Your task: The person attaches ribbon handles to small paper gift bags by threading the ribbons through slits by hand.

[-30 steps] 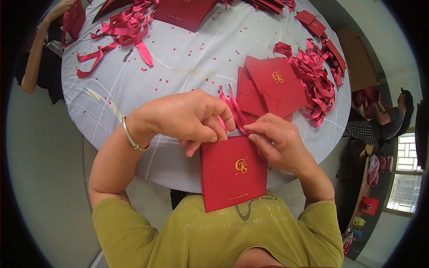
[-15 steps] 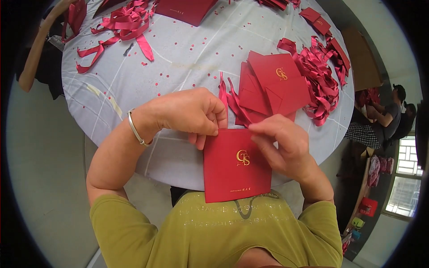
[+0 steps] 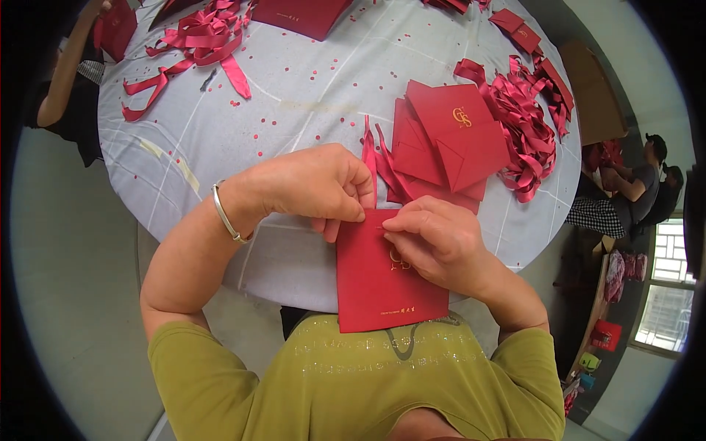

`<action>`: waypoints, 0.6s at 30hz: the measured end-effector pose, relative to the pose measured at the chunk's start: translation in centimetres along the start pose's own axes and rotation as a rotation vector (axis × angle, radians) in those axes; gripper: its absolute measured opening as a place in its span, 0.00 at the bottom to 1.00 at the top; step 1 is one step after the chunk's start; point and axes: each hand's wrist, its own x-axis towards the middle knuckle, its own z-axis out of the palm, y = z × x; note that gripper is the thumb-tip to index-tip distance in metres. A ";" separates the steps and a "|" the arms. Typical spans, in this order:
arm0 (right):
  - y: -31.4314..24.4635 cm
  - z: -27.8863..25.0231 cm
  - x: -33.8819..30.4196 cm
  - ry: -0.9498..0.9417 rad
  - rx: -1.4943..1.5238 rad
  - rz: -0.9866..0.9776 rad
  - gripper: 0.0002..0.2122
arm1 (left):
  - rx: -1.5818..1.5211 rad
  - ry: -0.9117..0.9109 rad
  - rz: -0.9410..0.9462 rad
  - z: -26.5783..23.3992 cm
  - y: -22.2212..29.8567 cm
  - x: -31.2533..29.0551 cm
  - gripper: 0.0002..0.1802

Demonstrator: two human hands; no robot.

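A flat red paper gift bag (image 3: pixel 375 294) with gold lettering is upright in front of my chest, its top edge by the table's near rim. My left hand (image 3: pixel 331 187), a bangle at its wrist, pinches the bag's upper left corner. Over the bag's upper front, my right hand (image 3: pixel 441 239) has thumb and fingertips pressed together, partly covering the gold mark. Whatever lies in that pinch is too small to make out. Behind the bag's top edge, a dark pink ribbon (image 3: pixel 369 151) rises near my left fingers.
Right of centre lies a stack of red bags (image 3: pixel 471 140), beside a heap of ribbons (image 3: pixel 526 132). More ribbons (image 3: pixel 202 48) lie far left on the white-covered round table (image 3: pixel 294 106), amid small red dots. Another person's arm (image 3: pixel 62 81) holds a bag there. People sit at right.
My right hand has moved left and slightly down, from the bag's upper right corner to its upper front. My left hand has stayed at the corner.
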 end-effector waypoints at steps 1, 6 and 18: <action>0.0 0.2 0.0 0.010 0.003 -0.001 0.10 | 0.005 0.008 -0.005 0.0 0.1 0.0 0.04; 0.0 0.6 0.0 0.019 -0.035 -0.016 0.10 | 0.027 0.022 0.001 0.3 0.3 -0.1 0.03; -1.4 0.6 1.1 -0.194 -0.316 -0.107 0.05 | 0.032 0.083 -0.030 1.1 0.0 0.2 0.04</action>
